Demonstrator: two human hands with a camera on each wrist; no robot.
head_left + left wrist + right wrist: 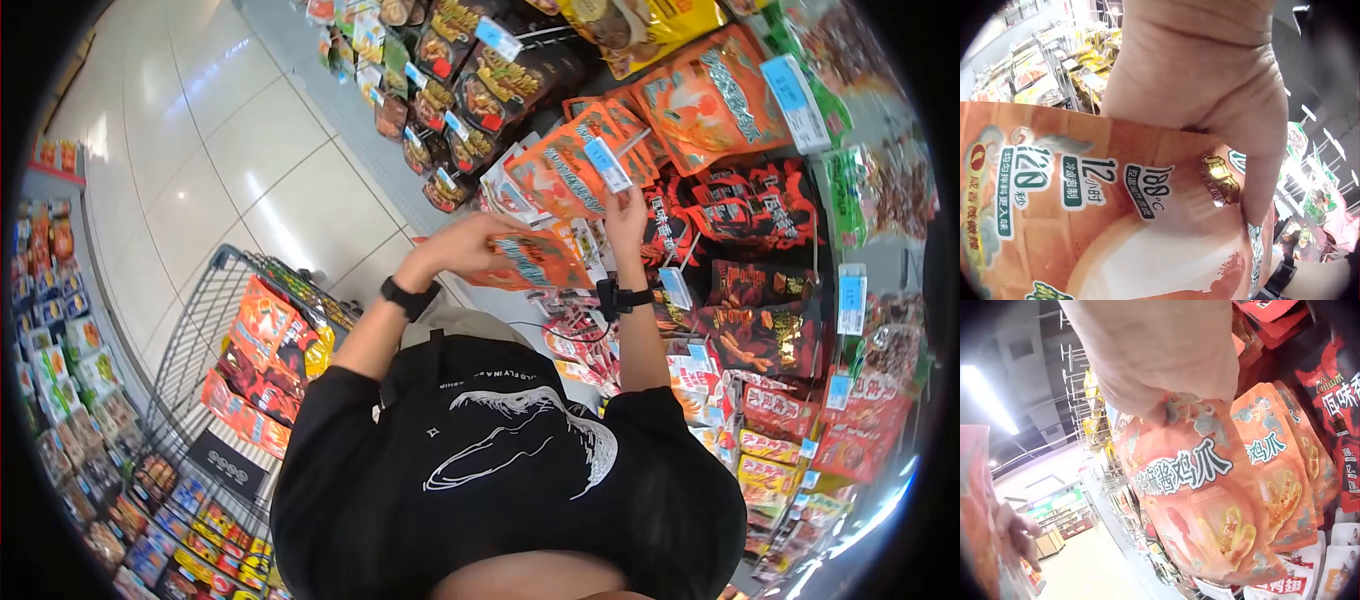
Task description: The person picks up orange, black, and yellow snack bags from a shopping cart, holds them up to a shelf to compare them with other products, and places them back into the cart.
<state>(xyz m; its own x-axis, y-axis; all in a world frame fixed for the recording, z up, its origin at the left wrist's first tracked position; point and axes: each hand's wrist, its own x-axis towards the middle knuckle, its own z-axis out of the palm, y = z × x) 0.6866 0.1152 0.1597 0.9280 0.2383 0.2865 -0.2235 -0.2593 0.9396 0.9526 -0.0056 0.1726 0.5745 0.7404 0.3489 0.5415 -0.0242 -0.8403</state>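
Note:
My left hand [462,245] grips an orange snack packet [545,260] in front of the shelf. In the left wrist view that packet [1104,206] fills the lower part, with the hand over its upper edge. My right hand [627,222] is up at the rack, beside a price tag [607,164]. It pinches the top of another orange packet [1191,494], thumb on the printed front, fingers hidden behind. More orange packets [1279,469] of the same kind hang right behind this one.
A wire shopping cart [190,300] with orange and red packets [262,325] in it stands to the left on the tiled floor [235,100]. Black and red packets [760,205] hang to the right on hooks; dark packets [510,80] hang at the top.

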